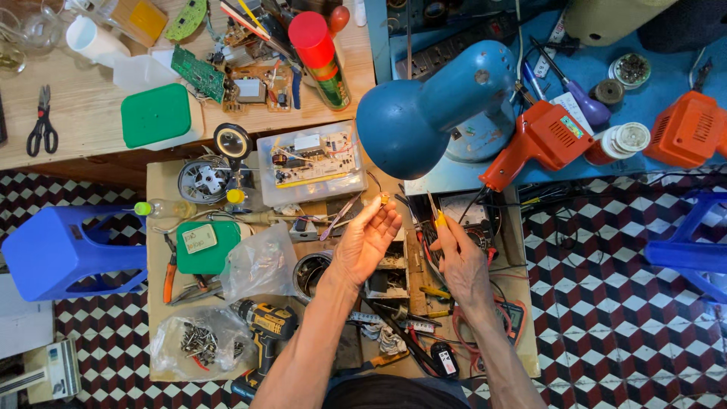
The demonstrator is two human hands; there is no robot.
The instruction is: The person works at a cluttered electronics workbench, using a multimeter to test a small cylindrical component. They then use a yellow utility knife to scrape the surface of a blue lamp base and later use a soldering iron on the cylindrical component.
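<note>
The left hand (369,238) is raised palm-up over the middle of the cluttered surface (163,178), thumb and forefinger pinched together on a small amber component (385,198). That part is tiny, yellowish-brown and rounded, held at the very fingertips; it is too small to tell its long axis or which way any leads run. It sits just below the rim of the blue desk lamp (424,113), whose round shade faces down toward the hands.

The right hand (460,261) is closed around a yellow-handled tool (437,216). The tool is slender, its yellow grip showing above the fingers and a thin dark metal tip beyond that. Its long axis runs near-to-far with a slight lean to the left, and the tip points away from the person, toward the lamp base. The tool and the amber part are near each other but apart, with a gap between the two hands.

To the right of the lamp lies an orange soldering gun (541,140) on a blue mat. Left of the left hand stands a clear plastic box with a circuit board (314,160) inside. Nearer the person, a yellow and black cordless drill (265,326) lies beside a clear bag of metal screws (201,341). A red-capped spray can (322,57) stands at the far side.
</note>
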